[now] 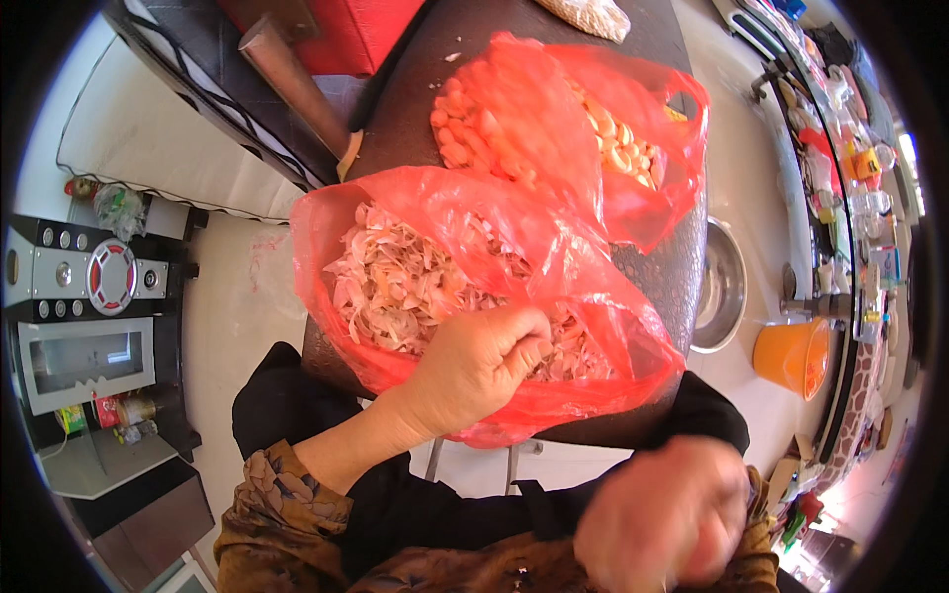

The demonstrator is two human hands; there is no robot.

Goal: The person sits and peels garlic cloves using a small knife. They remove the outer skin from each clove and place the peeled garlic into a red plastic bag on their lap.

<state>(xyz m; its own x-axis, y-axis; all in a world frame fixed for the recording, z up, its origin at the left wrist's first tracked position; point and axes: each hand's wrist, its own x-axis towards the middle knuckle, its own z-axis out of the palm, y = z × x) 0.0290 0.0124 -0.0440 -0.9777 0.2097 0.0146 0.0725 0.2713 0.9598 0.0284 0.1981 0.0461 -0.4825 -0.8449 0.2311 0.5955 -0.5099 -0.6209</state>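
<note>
My left hand (482, 370), its fingers curled, is over the near red plastic bag (445, 185), which lies wide and full of pinkish-white papery garlic skins (393, 282). Whether its fingertips pinch something is hidden. My right hand (663, 515) is blurred, low at the right near my lap; what it may hold cannot be made out. Behind the near bag lies another red plastic bag (519, 111) with peeled garlic cloves (619, 144) showing in it. Both bags rest on a dark, leather-like padded bench (652, 259).
A cleaver-like tool with a metal-coloured shaft (296, 85) lies at the back left. A clear bag of small tan items (589, 16) lies at the far end. Right of the bench are a metal basin (723, 285) and an orange bucket (792, 357). A cluttered glass table stands further right.
</note>
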